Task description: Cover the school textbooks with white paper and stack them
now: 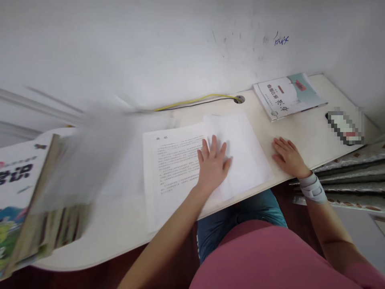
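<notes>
My left hand [213, 166] lies with its fingers spread over the seam between a printed sheet [177, 160] and a blank white sheet [243, 156]. The printed page has a short heading and several lines of dark text. To the right, my right hand [288, 157] rests palm down on the white desk, fingers stretched out, with nothing in it and apart from the paper. A white band [313, 188] is around that wrist. Left of the printed sheet is a pale, see-through, sheet-like thing [99, 156], badly smeared; its kind cannot be made out.
A stack of books [21, 176] stands at the desk's left end. Another book [288, 96] lies at the back right, near a pixelated phone-like object [344, 127]. A yellow cable [195, 99] runs along the wall into a round hole [239, 99]. The desk [120, 237] meets the wall behind.
</notes>
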Tool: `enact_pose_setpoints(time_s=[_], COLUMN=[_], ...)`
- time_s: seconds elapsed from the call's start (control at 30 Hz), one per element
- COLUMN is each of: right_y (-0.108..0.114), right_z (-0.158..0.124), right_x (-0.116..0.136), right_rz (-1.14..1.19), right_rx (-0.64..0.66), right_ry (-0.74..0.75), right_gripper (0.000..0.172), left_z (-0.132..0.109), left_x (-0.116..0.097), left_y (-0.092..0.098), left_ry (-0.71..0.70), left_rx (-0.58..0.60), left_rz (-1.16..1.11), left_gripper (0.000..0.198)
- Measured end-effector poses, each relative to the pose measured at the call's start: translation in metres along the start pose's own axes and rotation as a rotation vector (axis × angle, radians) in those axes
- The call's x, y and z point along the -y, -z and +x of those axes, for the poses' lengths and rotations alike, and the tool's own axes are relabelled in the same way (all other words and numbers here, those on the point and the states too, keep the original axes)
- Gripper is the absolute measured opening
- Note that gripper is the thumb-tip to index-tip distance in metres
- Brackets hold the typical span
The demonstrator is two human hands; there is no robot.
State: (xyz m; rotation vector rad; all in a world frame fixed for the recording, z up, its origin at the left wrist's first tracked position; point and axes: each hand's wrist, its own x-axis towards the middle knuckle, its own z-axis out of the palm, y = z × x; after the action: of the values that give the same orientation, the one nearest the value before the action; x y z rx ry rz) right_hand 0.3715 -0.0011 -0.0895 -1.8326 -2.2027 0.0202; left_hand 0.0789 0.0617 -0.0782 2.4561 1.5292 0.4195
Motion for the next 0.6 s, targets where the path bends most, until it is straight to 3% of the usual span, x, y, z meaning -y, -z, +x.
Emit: enact_pose_setpoints(time_s=[0.13,0.2,0.6], right_y=[0.0,0.0,-0.001], right_z=[0.0,0.0,-0.002], right_x=[0.0,0.0,0.001], right_rz=[-0.005,-0.011,-0.053], right_rx=[-0.01,-0.002,0.033], right_ry=[0.001,0.002,0.03], right_gripper=[0.044,0.044,0.057], left_z=[0.003,0.007,0.021], left_x=[-0.014,-0.019,-0.027], left_y=[0.011,0.012,0.008], left_ry=[-0.218,-0.254,-0.255], left_rx=[0.214,0.273,0.316], left_rz=[0.124,0.151,0.184], left_gripper=[0.06,0.068,0.075])
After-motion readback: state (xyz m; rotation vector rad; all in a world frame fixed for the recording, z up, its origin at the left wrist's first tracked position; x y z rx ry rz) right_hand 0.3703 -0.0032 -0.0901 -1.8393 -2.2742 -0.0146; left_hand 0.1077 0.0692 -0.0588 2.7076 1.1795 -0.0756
